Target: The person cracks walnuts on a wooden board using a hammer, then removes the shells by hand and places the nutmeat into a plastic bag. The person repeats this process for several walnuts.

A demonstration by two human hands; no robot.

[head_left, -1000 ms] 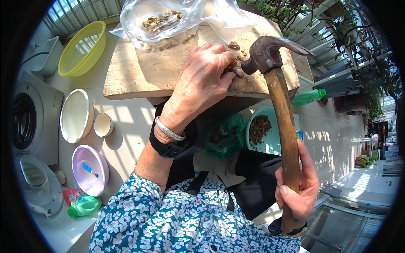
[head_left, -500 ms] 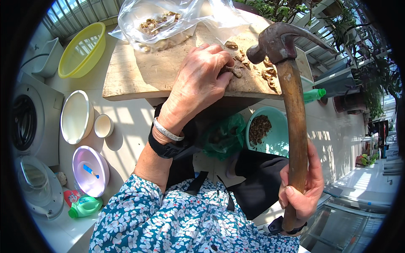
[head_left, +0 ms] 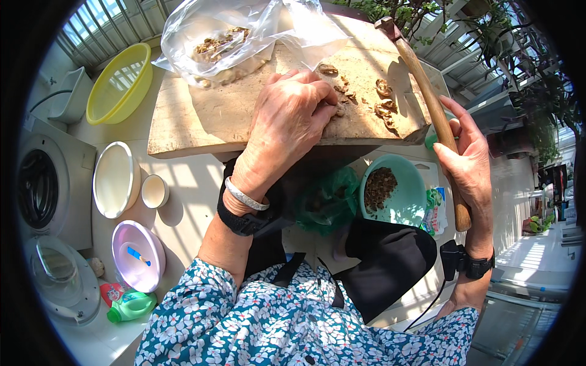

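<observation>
Head view, hammer: one hammer (head_left: pixel 431 96), its brown wooden handle long and worn, its metal head dark; it slants over the worktop's (head_left: pixel 195 131) right side, head at the far end.
Right hand: this hand (head_left: pixel 469 155) holds the handle between thumb and fingers.
Left hand: this hand (head_left: pixel 290 110) bends over the worktop, fingertips drawn narrow; whether they grip anything is hidden.
Nutshells: brown, curled and broken; one larger piece (head_left: pixel 328 70) just beyond the left hand, others (head_left: pixel 386 110) farther right, the crumbs too small to count.
Bags: two; one clear bag (head_left: pixel 268 24) of nut pieces, far left on the worktop, one green bag (head_left: pixel 329 204) below.
Teal basin: one (head_left: pixel 412 207), near right, with brown bits inside.
</observation>
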